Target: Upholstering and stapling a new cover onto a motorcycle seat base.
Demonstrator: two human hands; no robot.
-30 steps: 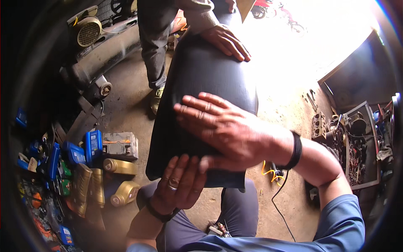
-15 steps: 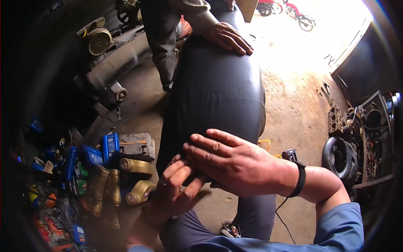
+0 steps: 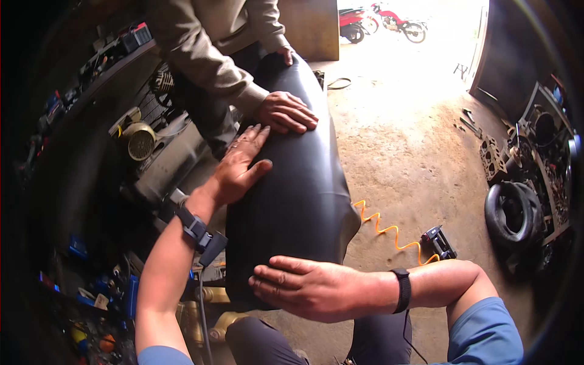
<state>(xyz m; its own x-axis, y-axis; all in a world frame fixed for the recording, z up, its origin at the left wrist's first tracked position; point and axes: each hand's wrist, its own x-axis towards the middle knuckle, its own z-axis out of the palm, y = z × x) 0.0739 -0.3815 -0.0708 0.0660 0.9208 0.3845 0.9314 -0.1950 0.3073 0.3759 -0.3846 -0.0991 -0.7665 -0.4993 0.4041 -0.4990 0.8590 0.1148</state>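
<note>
A long padded seat under a smooth black cover (image 3: 292, 194) runs away from me across the middle. My left hand (image 3: 240, 167) lies on its left side, fingers stretched toward the far end and thumb apart. Across the near end rests my right hand (image 3: 310, 289), flat, its fingers pointing left. Another person stands at the far left, with one hand (image 3: 286, 112) flat on the cover just beyond my left fingertips. That person's other hand (image 3: 286, 56) touches the far tip. The cover bulges loosely at the right edge.
A black air tool (image 3: 439, 242) with an orange coiled hose (image 3: 395, 236) lies on the floor at right. Beyond it are a black tyre tube (image 3: 511, 213) and metal parts. Gold bottles (image 3: 225, 325) and clutter stand at left. Red motorcycles (image 3: 398, 24) are outside the doorway.
My left hand has moved from beside my right hand, forward onto the seat's left side. My right hand stays at the near end. More of the other person shows as the view has tilted up.
</note>
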